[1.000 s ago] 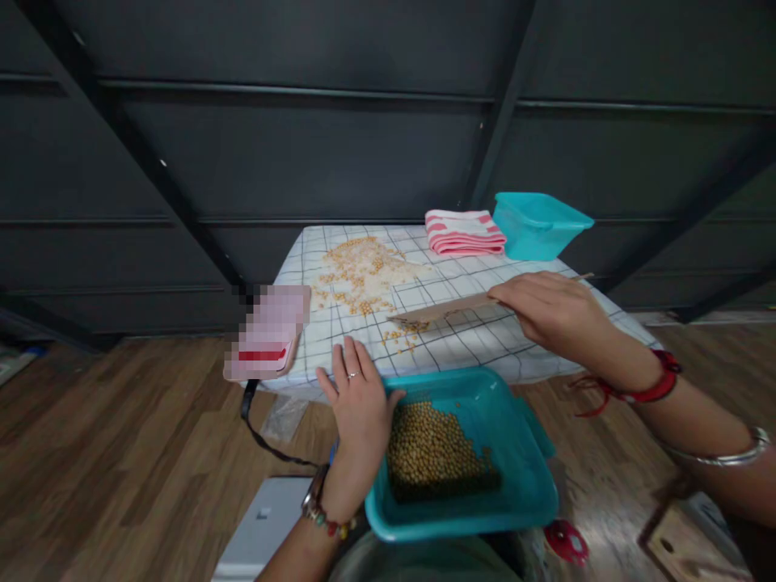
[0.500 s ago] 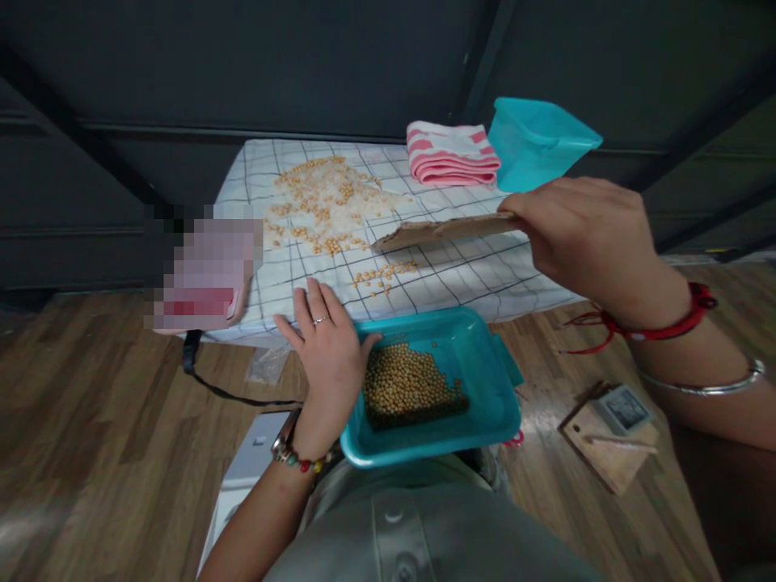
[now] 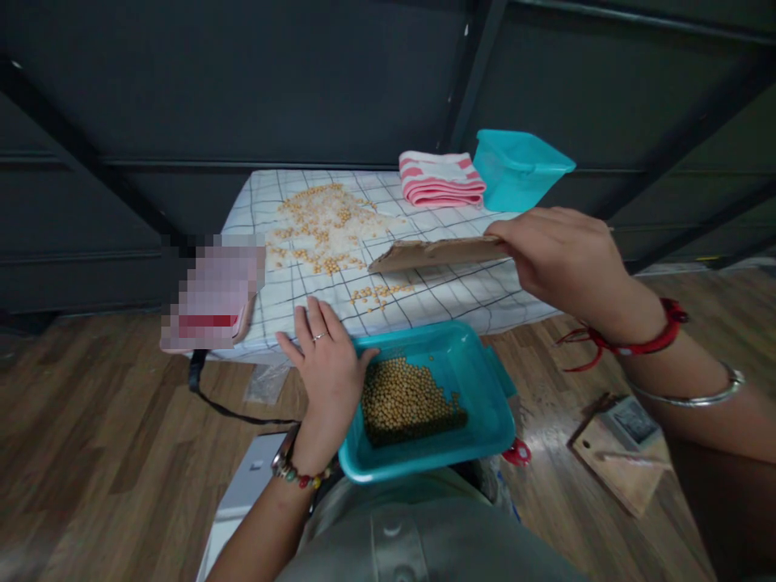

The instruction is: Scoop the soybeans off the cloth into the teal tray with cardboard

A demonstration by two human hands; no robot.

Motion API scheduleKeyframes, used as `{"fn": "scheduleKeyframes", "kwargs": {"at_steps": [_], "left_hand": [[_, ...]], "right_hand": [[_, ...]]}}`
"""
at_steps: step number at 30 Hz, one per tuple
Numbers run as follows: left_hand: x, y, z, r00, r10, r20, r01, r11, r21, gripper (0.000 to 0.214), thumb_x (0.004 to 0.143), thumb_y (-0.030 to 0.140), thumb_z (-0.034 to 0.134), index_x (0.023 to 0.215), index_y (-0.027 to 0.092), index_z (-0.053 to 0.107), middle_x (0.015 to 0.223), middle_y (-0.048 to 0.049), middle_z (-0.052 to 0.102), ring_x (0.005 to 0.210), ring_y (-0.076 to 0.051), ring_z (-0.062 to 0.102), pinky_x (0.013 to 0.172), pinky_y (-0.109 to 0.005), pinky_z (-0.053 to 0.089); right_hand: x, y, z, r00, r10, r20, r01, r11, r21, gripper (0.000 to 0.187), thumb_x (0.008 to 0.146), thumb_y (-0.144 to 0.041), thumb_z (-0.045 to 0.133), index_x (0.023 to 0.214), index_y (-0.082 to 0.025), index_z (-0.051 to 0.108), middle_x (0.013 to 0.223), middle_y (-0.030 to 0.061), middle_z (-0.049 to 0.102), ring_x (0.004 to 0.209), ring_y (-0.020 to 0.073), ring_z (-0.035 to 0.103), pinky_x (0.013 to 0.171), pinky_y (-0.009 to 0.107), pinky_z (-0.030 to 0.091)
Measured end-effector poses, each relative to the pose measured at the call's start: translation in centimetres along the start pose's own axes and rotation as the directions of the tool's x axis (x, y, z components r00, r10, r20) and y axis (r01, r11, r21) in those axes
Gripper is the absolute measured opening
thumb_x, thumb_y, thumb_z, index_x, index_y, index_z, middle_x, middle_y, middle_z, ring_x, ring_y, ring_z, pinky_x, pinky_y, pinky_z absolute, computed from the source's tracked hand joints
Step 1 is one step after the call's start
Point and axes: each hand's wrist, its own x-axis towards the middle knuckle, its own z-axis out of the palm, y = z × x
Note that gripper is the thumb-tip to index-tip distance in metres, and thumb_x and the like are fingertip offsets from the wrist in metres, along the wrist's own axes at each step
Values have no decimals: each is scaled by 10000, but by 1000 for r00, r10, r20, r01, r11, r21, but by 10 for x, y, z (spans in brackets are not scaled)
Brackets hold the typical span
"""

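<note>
My right hand [image 3: 561, 255] is closed on a piece of cardboard [image 3: 433, 255], tilted on edge above the checked cloth. Its left tip is close to a small group of soybeans [image 3: 379, 293]. My left hand [image 3: 331, 356] lies with fingers spread at the cloth's front edge, its thumb over the left rim of a teal plastic basin [image 3: 418, 330]. The basin sits against my body, below the table's edge, and a heap of soybeans [image 3: 403, 392] fills its left side. Farther back on the cloth spreads a pile of white grains mixed with soybeans [image 3: 327, 218].
A folded pink-and-white towel [image 3: 441, 179] and a second teal container [image 3: 518, 174] stand at the back right of the table. At the left edge is a pink phone [image 3: 218, 295], partly blurred. A wooden board [image 3: 630, 477] with a small grey device is low on the right.
My view has tilted up a little, so everything appears lower in the picture. Both hands, the cardboard and the basin keep nearly the same places relative to the table.
</note>
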Motion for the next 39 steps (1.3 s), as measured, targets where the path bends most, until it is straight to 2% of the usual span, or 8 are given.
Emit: {"fn": "scheduleKeyframes", "kwargs": {"at_steps": [3, 6, 12, 22, 28, 31, 34, 39], "left_hand": [[0, 0, 1, 1000, 8, -9, -8, 1000, 23, 799, 700, 355, 560, 1324, -19, 228, 1403, -274, 286, 1301, -392, 212, 1014, -654, 124], [0, -1, 2, 1000, 0, -17, 0, 1000, 16, 788, 698, 352, 562, 1327, 5, 239, 1402, -263, 297, 1304, -388, 214, 1016, -653, 129], [0, -1, 2, 1000, 0, -24, 0, 1000, -2, 768, 709, 348, 527, 1333, 10, 234, 1406, -262, 290, 1303, -391, 215, 1012, -663, 119], [0, 0, 1, 1000, -4, -4, 4, 1000, 15, 767, 703, 338, 540, 1316, -18, 247, 1404, -280, 278, 1302, -392, 210, 1012, -658, 118], [-1, 0, 1, 1000, 9, -23, -9, 1000, 12, 779, 713, 338, 530, 1329, -18, 214, 1399, -283, 286, 1300, -397, 213, 1006, -666, 122], [-1, -1, 3, 999, 10, -42, -10, 1000, 1, 782, 715, 346, 530, 1340, 7, 205, 1400, -271, 295, 1300, -393, 219, 1006, -670, 118], [-1, -1, 4, 999, 5, -48, -5, 1000, 3, 783, 709, 348, 550, 1339, 21, 220, 1402, -258, 301, 1298, -387, 228, 1009, -664, 126], [-1, 0, 3, 999, 1, -39, 0, 1000, 18, 795, 705, 357, 567, 1331, 4, 226, 1399, -265, 301, 1300, -382, 224, 1016, -649, 134]], "right_hand": [[5, -1, 6, 1000, -6, -15, 6, 999, -41, 247, 797, -93, 393, 948, -185, 566, 771, 30, 610, 733, 167, 553, 639, 299, 399], [10, -6, 10, 998, -68, -5, 68, 996, -63, 268, 792, -79, 381, 961, -170, 568, 764, 32, 618, 727, 162, 551, 639, 293, 391], [10, -15, 3, 995, -104, 5, 104, 993, -50, 281, 770, -62, 395, 943, -197, 571, 732, 13, 618, 712, 146, 553, 636, 271, 387], [0, 6, 6, 995, -97, 12, 98, 993, -61, 354, 728, -44, 403, 1014, -188, 553, 799, 38, 633, 766, 181, 574, 691, 311, 423], [-20, 12, 0, 986, -162, -47, 164, 985, 43, 353, 698, -8, 384, 967, -155, 560, 787, 60, 620, 771, 180, 576, 689, 301, 442], [-27, 12, -4, 988, -150, -42, 153, 985, 81, 370, 708, -16, 374, 969, -207, 553, 782, 32, 623, 762, 178, 578, 676, 302, 447], [-29, 13, -5, 990, -133, -38, 134, 990, 31, 382, 713, -16, 371, 973, -240, 541, 772, 10, 624, 731, 170, 577, 665, 297, 448], [-29, 18, 0, 982, -170, -82, 164, 983, -79, 345, 702, -1, 379, 948, -181, 541, 734, 34, 614, 690, 176, 568, 634, 301, 445]]}}
